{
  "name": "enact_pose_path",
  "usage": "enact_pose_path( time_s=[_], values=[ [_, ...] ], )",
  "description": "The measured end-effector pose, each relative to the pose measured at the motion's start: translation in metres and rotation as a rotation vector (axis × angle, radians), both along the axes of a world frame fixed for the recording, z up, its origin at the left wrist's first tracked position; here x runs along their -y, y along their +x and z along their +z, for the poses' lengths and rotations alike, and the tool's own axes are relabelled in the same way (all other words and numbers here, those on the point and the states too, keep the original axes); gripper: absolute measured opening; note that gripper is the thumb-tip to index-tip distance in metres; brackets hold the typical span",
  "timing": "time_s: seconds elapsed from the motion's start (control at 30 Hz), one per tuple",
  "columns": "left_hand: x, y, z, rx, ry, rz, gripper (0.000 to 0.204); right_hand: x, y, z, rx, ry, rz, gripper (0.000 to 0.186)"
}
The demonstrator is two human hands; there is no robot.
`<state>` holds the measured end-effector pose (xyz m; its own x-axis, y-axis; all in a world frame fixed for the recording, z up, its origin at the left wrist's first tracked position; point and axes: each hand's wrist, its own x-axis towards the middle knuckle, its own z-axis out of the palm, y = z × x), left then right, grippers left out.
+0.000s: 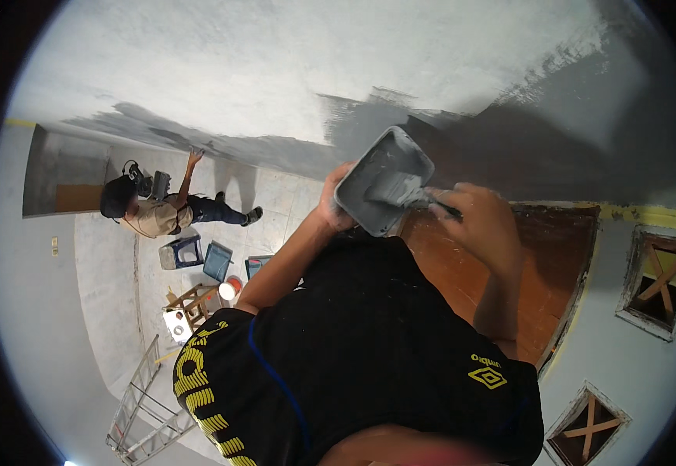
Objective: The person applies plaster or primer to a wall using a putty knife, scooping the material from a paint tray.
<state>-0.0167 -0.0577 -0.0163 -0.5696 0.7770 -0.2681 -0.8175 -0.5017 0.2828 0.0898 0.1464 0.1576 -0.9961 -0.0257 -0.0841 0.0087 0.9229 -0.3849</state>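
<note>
My left hand [336,197] is closed on the left edge of a small, deep paint tray [365,181], which is tilted in front of my chest and smeared with grey paint. In my right hand [477,221] is a paintbrush [404,191], my fingers wrapped around its dark handle. The brush's paint-covered bristles lie inside the tray. Just beyond both hands stands the wall [276,70], pale above, with wet-looking dark grey paint [462,147] spread along its lower part.
To the left, another person [159,210] reaches a hand to the same wall. Near them are a stool [181,253], a blue tray [217,261], a white bucket [230,289] and a wooden stand [198,304]. A metal ladder [144,404] is lower left; a brown door [509,264] is right.
</note>
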Motion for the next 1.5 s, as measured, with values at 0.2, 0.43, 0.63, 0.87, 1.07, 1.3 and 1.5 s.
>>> enact_pose_path(
  time_s=[0.2,0.43,0.63,0.87,1.07,1.3,1.5],
  values=[
    [-0.002,0.0,-0.01,0.154,0.037,0.02,0.046,0.012,-0.003,-0.006,-0.046,-0.072,0.063,0.029],
    [-0.002,0.004,-0.008,0.104,0.007,-0.014,0.047,0.013,-0.003,0.003,0.102,-0.062,-0.028,0.029],
    [0.001,-0.003,-0.011,0.151,0.028,0.007,0.047,-0.002,0.008,-0.003,0.014,-0.153,0.011,0.032],
    [0.011,0.0,-0.012,0.25,0.299,0.102,0.052,-0.013,0.026,-0.006,-0.066,-0.156,-0.083,0.035],
    [0.014,-0.001,-0.01,0.369,0.421,0.107,0.053,-0.024,0.034,-0.008,-0.065,-0.192,-0.135,0.034],
    [0.012,-0.001,-0.006,0.327,0.239,0.182,0.051,-0.034,0.039,-0.018,-0.099,-0.328,-0.175,0.035],
    [0.014,-0.005,-0.006,0.299,0.205,0.23,0.049,-0.037,0.044,-0.019,-0.023,-0.473,-0.339,0.034]
  ],
)
